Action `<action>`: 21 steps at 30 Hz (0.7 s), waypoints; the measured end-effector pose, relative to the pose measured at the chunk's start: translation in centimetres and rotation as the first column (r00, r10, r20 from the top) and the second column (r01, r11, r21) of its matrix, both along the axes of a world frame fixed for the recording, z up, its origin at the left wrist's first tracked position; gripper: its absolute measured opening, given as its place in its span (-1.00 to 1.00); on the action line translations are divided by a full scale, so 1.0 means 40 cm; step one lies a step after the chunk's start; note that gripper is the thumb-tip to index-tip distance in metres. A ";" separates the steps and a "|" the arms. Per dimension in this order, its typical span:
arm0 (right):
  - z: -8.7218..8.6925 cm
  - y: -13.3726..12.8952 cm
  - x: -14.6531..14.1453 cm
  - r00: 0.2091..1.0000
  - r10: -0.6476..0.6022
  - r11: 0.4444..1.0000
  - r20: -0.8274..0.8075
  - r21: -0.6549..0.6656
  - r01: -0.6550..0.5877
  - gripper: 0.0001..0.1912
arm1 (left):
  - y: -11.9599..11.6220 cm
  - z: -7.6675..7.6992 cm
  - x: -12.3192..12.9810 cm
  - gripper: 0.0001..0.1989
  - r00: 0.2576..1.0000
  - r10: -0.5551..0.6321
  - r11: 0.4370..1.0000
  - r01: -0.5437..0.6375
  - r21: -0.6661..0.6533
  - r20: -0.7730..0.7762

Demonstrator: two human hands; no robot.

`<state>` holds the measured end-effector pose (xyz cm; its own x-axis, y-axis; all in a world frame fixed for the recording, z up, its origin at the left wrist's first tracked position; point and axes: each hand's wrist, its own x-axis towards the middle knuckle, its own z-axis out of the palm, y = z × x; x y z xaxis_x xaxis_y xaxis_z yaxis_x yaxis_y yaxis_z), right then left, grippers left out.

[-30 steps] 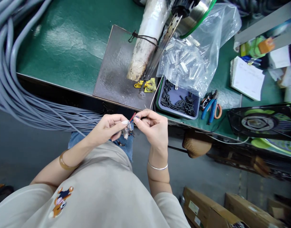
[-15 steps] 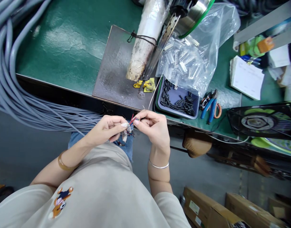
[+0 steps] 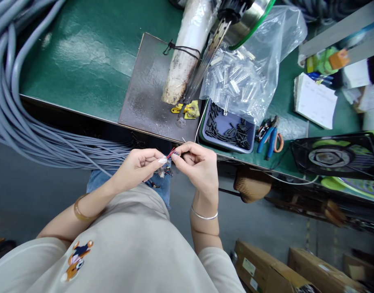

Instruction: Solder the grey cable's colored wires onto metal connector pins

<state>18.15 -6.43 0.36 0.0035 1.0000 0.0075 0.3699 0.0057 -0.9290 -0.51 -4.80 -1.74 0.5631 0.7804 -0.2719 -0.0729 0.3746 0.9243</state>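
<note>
Thin red and blue wires (image 3: pixel 171 153) show between my two hands, just off the bench's front edge. My left hand (image 3: pixel 144 163) is closed, thumb and fingers pinched on the wires. Close to its right, my right hand (image 3: pixel 199 163) pinches the wires' other side with thumb and forefinger, its other fingers curled. Beneath the hands, small metal parts and a whitish piece (image 3: pixel 162 171) hang near my lap; their details are too small to tell. A bundle of grey cables (image 3: pixel 83 152) runs in from the left toward my left hand.
Ahead lies a dark metal plate (image 3: pixel 150 89) with a soldering iron tip and yellow sponge (image 3: pixel 191 110). Right of it are a tray of black tubes (image 3: pixel 229 132), a plastic bag of clear parts (image 3: pixel 241 77), blue-handled pliers (image 3: pixel 270 142), a notepad (image 3: pixel 316 101) and a fan (image 3: pixel 336 156).
The wires between my fingertips have tilted to the right, and my left fingertips have shifted slightly. The whitish piece below is less visible. The white strand near my right hand has moved.
</note>
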 end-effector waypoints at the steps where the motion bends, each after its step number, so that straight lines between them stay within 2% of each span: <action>1: -0.001 0.000 0.000 1.000 -0.004 1.000 0.002 -0.004 0.004 -0.91 | -0.002 -0.001 0.001 -0.68 1.000 0.011 1.000 -0.011 0.004 0.007; 5: -0.001 0.001 -0.003 1.000 -0.017 0.999 -0.017 -0.039 0.016 -0.91 | -0.003 0.004 0.006 -0.73 0.998 0.053 0.998 -0.054 0.038 0.021; 9: 0.000 0.001 -0.014 0.991 -0.010 0.995 -0.131 -0.100 -0.003 -0.89 | -0.004 0.008 0.018 -0.69 0.992 0.122 0.992 -0.122 -0.012 0.023; 11: -0.002 0.000 -0.022 0.985 -0.009 0.994 -0.170 -0.105 -0.010 -0.88 | -0.008 0.008 0.025 -0.67 0.981 0.196 0.981 -0.195 -0.017 0.013; 14: -0.006 -0.002 -0.034 0.992 -0.034 0.999 -0.121 -0.027 0.031 -0.90 | -0.013 0.008 0.030 -0.74 0.947 0.320 0.946 -0.320 0.050 0.016; 17: -0.008 -0.004 -0.041 0.993 -0.061 0.998 -0.098 0.016 0.063 -0.90 | -0.015 0.011 0.031 -0.80 0.951 0.308 0.945 -0.306 0.117 0.003; 21: -0.013 -0.003 -0.040 0.969 -0.068 0.994 -0.236 -0.096 0.046 -0.86 | -0.014 0.017 0.033 -0.88 0.944 0.323 0.926 -0.300 0.230 -0.070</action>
<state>16.56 -6.54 -0.15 0.0515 0.9947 -0.0893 0.1348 -0.0955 -0.9863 0.83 -5.35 -1.04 0.2593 0.9578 -0.1240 -0.0523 0.1421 0.9885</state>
